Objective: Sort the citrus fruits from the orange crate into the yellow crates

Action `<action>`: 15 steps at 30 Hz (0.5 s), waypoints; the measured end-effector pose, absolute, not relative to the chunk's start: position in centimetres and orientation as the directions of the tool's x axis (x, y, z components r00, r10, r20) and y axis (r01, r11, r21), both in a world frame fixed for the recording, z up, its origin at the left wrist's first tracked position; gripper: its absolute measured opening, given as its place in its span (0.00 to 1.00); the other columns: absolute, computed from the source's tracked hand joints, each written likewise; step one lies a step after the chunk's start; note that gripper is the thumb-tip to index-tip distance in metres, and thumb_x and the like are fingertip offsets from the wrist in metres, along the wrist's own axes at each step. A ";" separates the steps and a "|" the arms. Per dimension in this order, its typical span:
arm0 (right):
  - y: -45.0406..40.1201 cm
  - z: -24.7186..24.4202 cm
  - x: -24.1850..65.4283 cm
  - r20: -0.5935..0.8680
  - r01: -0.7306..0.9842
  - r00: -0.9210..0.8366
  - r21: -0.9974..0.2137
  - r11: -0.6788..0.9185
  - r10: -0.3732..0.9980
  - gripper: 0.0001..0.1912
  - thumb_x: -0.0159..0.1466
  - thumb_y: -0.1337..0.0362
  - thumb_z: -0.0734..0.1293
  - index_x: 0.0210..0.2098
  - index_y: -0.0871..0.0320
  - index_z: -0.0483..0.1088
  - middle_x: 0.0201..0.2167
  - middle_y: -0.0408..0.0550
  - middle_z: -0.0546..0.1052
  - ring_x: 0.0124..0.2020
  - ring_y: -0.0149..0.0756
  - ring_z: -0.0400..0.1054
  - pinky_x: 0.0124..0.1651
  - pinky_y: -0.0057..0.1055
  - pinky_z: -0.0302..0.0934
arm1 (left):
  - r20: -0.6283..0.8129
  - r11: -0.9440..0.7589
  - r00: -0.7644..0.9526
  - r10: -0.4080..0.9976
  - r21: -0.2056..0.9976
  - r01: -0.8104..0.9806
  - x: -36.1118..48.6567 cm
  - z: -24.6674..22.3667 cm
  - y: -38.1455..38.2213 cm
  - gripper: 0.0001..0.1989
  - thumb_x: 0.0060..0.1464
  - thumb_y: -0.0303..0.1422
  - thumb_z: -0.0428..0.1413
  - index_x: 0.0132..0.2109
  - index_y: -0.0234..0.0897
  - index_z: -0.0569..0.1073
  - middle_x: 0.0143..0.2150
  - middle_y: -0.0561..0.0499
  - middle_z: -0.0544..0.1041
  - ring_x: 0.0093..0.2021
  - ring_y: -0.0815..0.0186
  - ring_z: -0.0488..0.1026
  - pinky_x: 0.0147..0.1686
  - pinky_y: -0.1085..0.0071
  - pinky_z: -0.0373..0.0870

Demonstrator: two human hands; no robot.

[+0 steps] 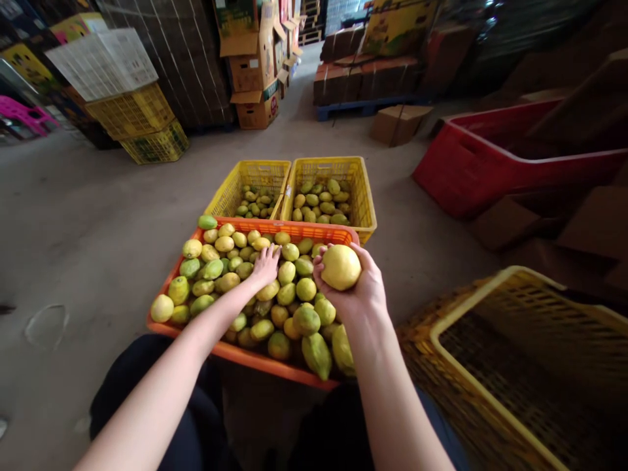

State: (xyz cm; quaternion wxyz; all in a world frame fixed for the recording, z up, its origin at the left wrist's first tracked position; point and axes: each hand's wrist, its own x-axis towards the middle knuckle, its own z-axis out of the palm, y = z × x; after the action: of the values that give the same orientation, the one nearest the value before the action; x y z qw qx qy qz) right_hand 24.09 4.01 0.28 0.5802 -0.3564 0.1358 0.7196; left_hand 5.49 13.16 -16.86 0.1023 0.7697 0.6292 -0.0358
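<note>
My right hand (366, 284) is wrapped round a large, smooth yellow papaya (341, 267), held up over the right side of a wide orange crate (299, 374). The crate is heaped with yellow and green papayas (306, 289). My left hand (266, 266) lies among them near the crate's middle, back of the hand up. Its fingers stretch forward and touch a fruit at the far side, partly hidden beneath them. Ribbed greener papayas (316, 356) lie at the near right corner, and a green one (207, 222) rests at the far left corner.
Behind the orange crate stand two yellow crates (367, 196) with more papayas inside. At the right are a yellow crate stack (495, 399) and a big red bin (456, 170). Cardboard boxes (400, 124), a loaded blue pallet (363, 108) and stacked baskets (132, 111) stand further back.
</note>
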 end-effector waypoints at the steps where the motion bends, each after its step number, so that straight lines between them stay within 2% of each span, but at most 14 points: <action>1: 4.1 0.3 24.1 -0.667 -0.934 -0.069 -0.219 -0.284 0.742 0.10 0.66 0.60 0.63 0.37 0.59 0.73 0.25 0.49 0.79 0.25 0.36 0.73 0.23 0.26 0.70 | -0.168 -0.180 0.200 0.965 0.128 0.975 5.0 -17.4 12.1 0.30 0.66 0.26 0.46 0.73 0.33 0.60 0.77 0.34 0.54 0.75 0.47 0.54 0.69 0.50 0.60; 5: 4.0 0.2 24.2 -0.647 -0.938 -0.071 -0.216 -0.272 0.759 0.10 0.66 0.60 0.63 0.38 0.59 0.73 0.25 0.49 0.78 0.25 0.36 0.72 0.23 0.27 0.70 | 0.011 -0.218 0.221 0.975 0.219 0.951 2.8 -18.8 7.9 0.25 0.67 0.34 0.50 0.68 0.32 0.66 0.75 0.33 0.59 0.73 0.45 0.59 0.70 0.46 0.59; 7: 3.7 0.2 24.2 -0.641 -0.936 -0.084 -0.211 -0.281 0.763 0.10 0.66 0.60 0.63 0.38 0.59 0.73 0.25 0.48 0.77 0.25 0.35 0.71 0.23 0.26 0.69 | 0.099 -0.381 0.369 0.924 0.193 0.904 1.9 -18.6 6.2 0.22 0.68 0.34 0.51 0.65 0.34 0.70 0.71 0.34 0.66 0.71 0.48 0.63 0.71 0.44 0.57; 8: 3.5 0.3 24.2 -0.636 -0.935 -0.090 -0.211 -0.285 0.767 0.09 0.66 0.60 0.63 0.39 0.58 0.72 0.25 0.48 0.77 0.26 0.35 0.71 0.24 0.26 0.69 | 0.096 -0.490 0.480 0.872 0.170 0.855 1.5 -18.3 5.4 0.19 0.68 0.31 0.50 0.63 0.37 0.72 0.67 0.37 0.70 0.70 0.50 0.65 0.71 0.45 0.57; 10: 3.0 0.4 24.2 -0.618 -0.934 -0.098 -0.214 -0.287 0.780 0.08 0.66 0.60 0.64 0.39 0.57 0.72 0.25 0.47 0.77 0.26 0.35 0.71 0.24 0.26 0.69 | -0.018 -0.662 0.671 0.742 0.145 0.736 1.1 -17.6 3.9 0.17 0.66 0.25 0.48 0.55 0.39 0.77 0.60 0.40 0.77 0.64 0.55 0.71 0.69 0.50 0.61; 11: 2.7 0.5 24.2 -0.610 -0.934 -0.098 -0.217 -0.284 0.787 0.08 0.66 0.60 0.64 0.40 0.57 0.72 0.26 0.46 0.77 0.27 0.35 0.71 0.24 0.26 0.69 | -0.110 -0.696 0.711 0.695 0.145 0.703 1.0 -17.3 3.2 0.17 0.65 0.23 0.48 0.51 0.39 0.79 0.57 0.40 0.79 0.62 0.55 0.73 0.66 0.52 0.64; 13: 2.2 0.8 24.3 -0.602 -0.935 -0.092 -0.221 -0.277 0.793 0.08 0.66 0.60 0.64 0.40 0.57 0.71 0.26 0.46 0.76 0.27 0.35 0.71 0.25 0.26 0.70 | -0.284 -0.669 0.675 0.680 0.135 0.731 1.0 -16.8 1.8 0.13 0.62 0.23 0.52 0.45 0.36 0.80 0.52 0.37 0.81 0.59 0.51 0.74 0.61 0.52 0.67; 15: 1.8 1.0 24.4 -0.608 -0.934 -0.083 -0.228 -0.274 0.790 0.08 0.67 0.59 0.63 0.39 0.56 0.71 0.26 0.46 0.76 0.27 0.35 0.71 0.24 0.26 0.69 | -0.387 -0.579 0.566 0.728 0.094 0.810 1.0 -16.7 0.7 0.09 0.60 0.28 0.56 0.44 0.32 0.80 0.49 0.32 0.81 0.56 0.45 0.75 0.56 0.50 0.68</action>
State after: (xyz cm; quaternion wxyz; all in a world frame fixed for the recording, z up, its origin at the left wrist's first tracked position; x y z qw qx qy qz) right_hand 24.38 1.77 1.01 0.5923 -0.3279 0.1100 0.7277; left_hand 0.97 0.66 -16.73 0.1315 0.8751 0.4393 -0.1548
